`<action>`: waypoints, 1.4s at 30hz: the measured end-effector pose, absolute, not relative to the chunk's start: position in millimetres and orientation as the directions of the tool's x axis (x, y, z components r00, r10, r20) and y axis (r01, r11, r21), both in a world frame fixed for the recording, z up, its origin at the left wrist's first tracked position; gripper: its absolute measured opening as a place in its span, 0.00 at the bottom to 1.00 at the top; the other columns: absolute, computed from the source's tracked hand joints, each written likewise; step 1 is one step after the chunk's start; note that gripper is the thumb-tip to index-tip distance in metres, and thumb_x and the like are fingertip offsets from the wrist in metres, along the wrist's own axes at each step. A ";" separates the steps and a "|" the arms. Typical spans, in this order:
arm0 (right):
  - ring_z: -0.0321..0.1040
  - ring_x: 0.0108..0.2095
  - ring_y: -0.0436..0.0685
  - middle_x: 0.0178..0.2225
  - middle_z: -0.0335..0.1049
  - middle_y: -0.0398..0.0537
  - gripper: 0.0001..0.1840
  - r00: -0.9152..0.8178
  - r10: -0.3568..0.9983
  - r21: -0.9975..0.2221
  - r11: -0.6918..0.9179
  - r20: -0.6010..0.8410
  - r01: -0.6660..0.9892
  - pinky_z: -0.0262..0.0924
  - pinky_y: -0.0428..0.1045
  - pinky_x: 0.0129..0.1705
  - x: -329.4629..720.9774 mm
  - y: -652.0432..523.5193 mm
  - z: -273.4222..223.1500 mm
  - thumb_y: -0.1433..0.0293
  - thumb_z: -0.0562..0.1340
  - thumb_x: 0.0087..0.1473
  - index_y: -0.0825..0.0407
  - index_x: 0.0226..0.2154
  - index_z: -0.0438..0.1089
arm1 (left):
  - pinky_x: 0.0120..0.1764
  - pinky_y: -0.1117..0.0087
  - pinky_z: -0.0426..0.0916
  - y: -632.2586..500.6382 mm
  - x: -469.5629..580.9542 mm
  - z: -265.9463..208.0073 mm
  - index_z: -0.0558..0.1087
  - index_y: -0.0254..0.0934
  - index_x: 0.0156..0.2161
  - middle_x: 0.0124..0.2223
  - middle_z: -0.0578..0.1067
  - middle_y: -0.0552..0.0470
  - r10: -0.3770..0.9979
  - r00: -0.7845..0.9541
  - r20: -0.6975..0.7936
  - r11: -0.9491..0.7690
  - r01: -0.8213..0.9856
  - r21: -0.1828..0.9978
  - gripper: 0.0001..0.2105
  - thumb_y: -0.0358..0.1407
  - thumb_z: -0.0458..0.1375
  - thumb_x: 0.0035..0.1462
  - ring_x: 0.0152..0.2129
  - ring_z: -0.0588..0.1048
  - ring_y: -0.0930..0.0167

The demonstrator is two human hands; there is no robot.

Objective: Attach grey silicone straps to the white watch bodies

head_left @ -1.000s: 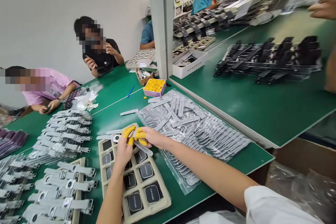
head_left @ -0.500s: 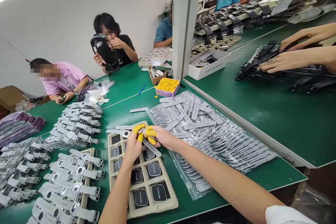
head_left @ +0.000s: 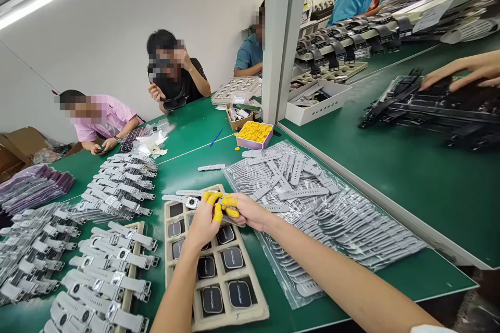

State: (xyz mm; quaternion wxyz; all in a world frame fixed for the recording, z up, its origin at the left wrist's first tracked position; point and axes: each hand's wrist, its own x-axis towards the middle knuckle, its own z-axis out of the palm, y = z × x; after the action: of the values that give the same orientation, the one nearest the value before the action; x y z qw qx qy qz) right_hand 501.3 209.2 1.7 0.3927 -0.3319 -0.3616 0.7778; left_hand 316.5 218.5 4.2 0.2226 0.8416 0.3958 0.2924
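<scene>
My left hand [head_left: 206,221] and my right hand [head_left: 247,212] meet over the upper part of a beige compartment tray [head_left: 250,317]. Yellow finger covers are on the fingertips of both. My left fingers pinch a small watch case, mostly covered by the fingers. My right fingers close on a grey watch strap [head_left: 234,221] at the case; the exact joint is hidden. Just left of my hands, a watch with a grey strap [head_left: 192,202] lies across the tray's top edge. Dark square watch faces [head_left: 239,294] sit in several compartments.
Loose grey straps [head_left: 302,193] lie on bagged straps [head_left: 344,234] at right. Assembled grey watches [head_left: 128,255] fill the left side. A box of yellow finger covers [head_left: 254,135] stands behind, near a post [head_left: 287,41]. Co-workers sit across; a co-worker's hand [head_left: 464,70] touches black straps at right.
The view has shifted, so the scene sits slightly lower and to the right. My hands stay together, with the fingers turned a little. A person across has raised a hand nearer the head.
</scene>
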 end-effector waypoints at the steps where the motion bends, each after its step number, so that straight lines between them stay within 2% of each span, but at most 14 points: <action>1: 0.40 0.13 0.43 0.14 0.53 0.32 0.18 -0.477 0.845 -0.823 -0.438 -0.241 -0.361 0.32 0.44 0.18 502.1 209.6 1.2 0.57 0.68 0.48 0.49 0.26 0.60 | 0.58 0.52 0.70 217.8 316.7 4.2 0.71 0.38 0.59 0.54 0.73 0.40 0.793 0.527 0.305 -0.595 0.565 0.572 0.16 0.33 0.49 0.70 0.53 0.73 0.60; 5: 0.36 0.14 0.42 0.14 0.51 0.31 0.17 -0.490 0.828 -0.826 -0.464 -0.274 -0.321 0.28 0.44 0.18 505.5 211.8 -0.6 0.60 0.69 0.45 0.49 0.25 0.60 | 0.54 0.51 0.73 214.5 316.4 7.8 0.73 0.38 0.57 0.51 0.72 0.40 0.795 0.561 0.231 -0.595 0.646 0.478 0.16 0.33 0.48 0.70 0.48 0.73 0.59; 9: 0.37 0.14 0.42 0.14 0.51 0.31 0.17 -0.508 0.815 -0.823 -0.476 -0.280 -0.310 0.29 0.44 0.18 506.5 212.6 -0.8 0.59 0.67 0.46 0.49 0.26 0.60 | 0.59 0.52 0.71 213.7 315.0 10.8 0.70 0.40 0.60 0.53 0.73 0.41 0.776 0.585 0.238 -0.602 0.572 0.557 0.18 0.34 0.44 0.73 0.53 0.73 0.61; 11: 0.38 0.14 0.42 0.15 0.52 0.32 0.17 -0.513 0.812 -0.825 -0.475 -0.278 -0.306 0.29 0.45 0.18 506.4 212.4 -0.5 0.58 0.67 0.47 0.49 0.25 0.59 | 0.59 0.52 0.71 214.0 315.3 9.5 0.70 0.39 0.61 0.54 0.73 0.41 0.781 0.571 0.254 -0.601 0.574 0.556 0.18 0.34 0.45 0.73 0.53 0.73 0.60; 16: 0.36 0.15 0.42 0.14 0.50 0.31 0.17 -0.534 0.800 -0.840 -0.469 -0.273 -0.272 0.29 0.45 0.19 507.3 211.5 -1.1 0.58 0.67 0.47 0.49 0.26 0.60 | 0.50 0.52 0.74 213.5 317.7 2.8 0.73 0.38 0.54 0.48 0.73 0.40 0.797 0.558 0.230 -0.599 0.687 0.411 0.15 0.32 0.49 0.68 0.45 0.74 0.58; 20: 0.36 0.15 0.42 0.13 0.49 0.31 0.16 -0.546 0.791 -0.853 -0.463 -0.276 -0.240 0.29 0.45 0.19 508.7 211.1 -2.8 0.60 0.66 0.48 0.48 0.24 0.58 | 0.49 0.51 0.74 212.5 317.1 1.1 0.74 0.37 0.49 0.45 0.73 0.41 0.794 0.556 0.245 -0.606 0.693 0.391 0.11 0.32 0.52 0.66 0.44 0.74 0.57; 23: 0.35 0.15 0.43 0.13 0.49 0.31 0.17 -0.542 0.793 -0.860 -0.457 -0.279 -0.226 0.29 0.45 0.19 509.6 210.9 -3.5 0.60 0.65 0.49 0.48 0.24 0.57 | 0.51 0.53 0.74 212.3 316.6 5.4 0.75 0.38 0.49 0.45 0.74 0.42 0.789 0.562 0.248 -0.607 0.655 0.450 0.11 0.32 0.52 0.67 0.45 0.74 0.58; 26: 0.36 0.16 0.43 0.14 0.51 0.30 0.18 -0.535 0.802 -0.864 -0.444 -0.266 -0.236 0.30 0.44 0.19 509.5 210.2 -2.9 0.57 0.67 0.49 0.48 0.27 0.59 | 0.53 0.55 0.73 212.1 316.3 11.0 0.75 0.40 0.51 0.47 0.76 0.43 0.799 0.561 0.217 -0.566 0.582 0.584 0.14 0.34 0.47 0.71 0.47 0.75 0.60; 28: 0.36 0.16 0.43 0.15 0.52 0.30 0.20 -0.523 0.813 -0.865 -0.434 -0.256 -0.252 0.30 0.44 0.19 508.7 209.8 -2.4 0.54 0.68 0.49 0.49 0.29 0.60 | 0.56 0.55 0.72 212.6 315.7 10.9 0.74 0.40 0.56 0.51 0.77 0.43 0.809 0.546 0.215 -0.531 0.524 0.666 0.16 0.36 0.46 0.72 0.51 0.75 0.61; 31: 0.37 0.16 0.44 0.16 0.53 0.30 0.23 -0.468 0.851 -0.893 -0.382 -0.239 -0.239 0.32 0.44 0.19 508.5 211.0 -2.3 0.49 0.68 0.50 0.48 0.32 0.61 | 0.60 0.54 0.70 216.0 313.5 1.9 0.70 0.40 0.63 0.60 0.75 0.41 0.830 0.502 0.245 -0.491 0.448 0.747 0.19 0.39 0.53 0.71 0.58 0.74 0.60; 33: 0.42 0.17 0.45 0.18 0.54 0.31 0.25 -0.407 0.893 -0.951 -0.273 -0.194 -0.144 0.37 0.45 0.20 510.5 213.5 -2.2 0.47 0.68 0.50 0.49 0.33 0.63 | 0.63 0.53 0.68 220.3 311.7 -6.9 0.69 0.39 0.64 0.63 0.74 0.40 0.863 0.430 0.264 -0.450 0.419 0.788 0.21 0.39 0.56 0.69 0.60 0.73 0.59; 35: 0.48 0.20 0.47 0.20 0.55 0.34 0.24 -0.374 0.919 -0.991 -0.134 -0.126 0.006 0.43 0.46 0.23 514.4 216.8 -1.7 0.47 0.68 0.52 0.50 0.32 0.66 | 0.63 0.51 0.66 225.1 310.6 -13.7 0.71 0.37 0.61 0.61 0.76 0.39 0.921 0.295 0.253 -0.364 0.428 0.827 0.19 0.38 0.55 0.68 0.59 0.74 0.58; 38: 0.54 0.25 0.49 0.24 0.58 0.38 0.20 -0.377 0.924 -0.985 -0.005 -0.070 0.172 0.49 0.47 0.27 522.0 220.3 -0.1 0.51 0.64 0.59 0.51 0.31 0.68 | 0.63 0.50 0.66 229.6 311.5 -17.0 0.74 0.36 0.58 0.58 0.78 0.39 0.977 0.103 0.188 -0.214 0.424 0.880 0.17 0.38 0.56 0.67 0.57 0.76 0.57; 42: 0.59 0.28 0.52 0.28 0.65 0.42 0.18 -0.330 0.941 -0.955 0.032 -0.071 0.296 0.55 0.47 0.31 536.5 221.5 0.3 0.54 0.63 0.61 0.51 0.31 0.69 | 0.62 0.52 0.67 229.4 316.5 -16.3 0.75 0.37 0.56 0.56 0.80 0.41 0.980 0.137 0.144 -0.184 0.361 0.914 0.16 0.38 0.57 0.66 0.55 0.77 0.59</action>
State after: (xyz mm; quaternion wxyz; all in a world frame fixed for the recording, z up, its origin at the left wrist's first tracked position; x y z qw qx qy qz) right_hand 536.5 221.5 0.3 0.3213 -0.4817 -0.6424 0.5020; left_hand 316.5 229.4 -16.3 0.3787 0.6520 0.5142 0.4088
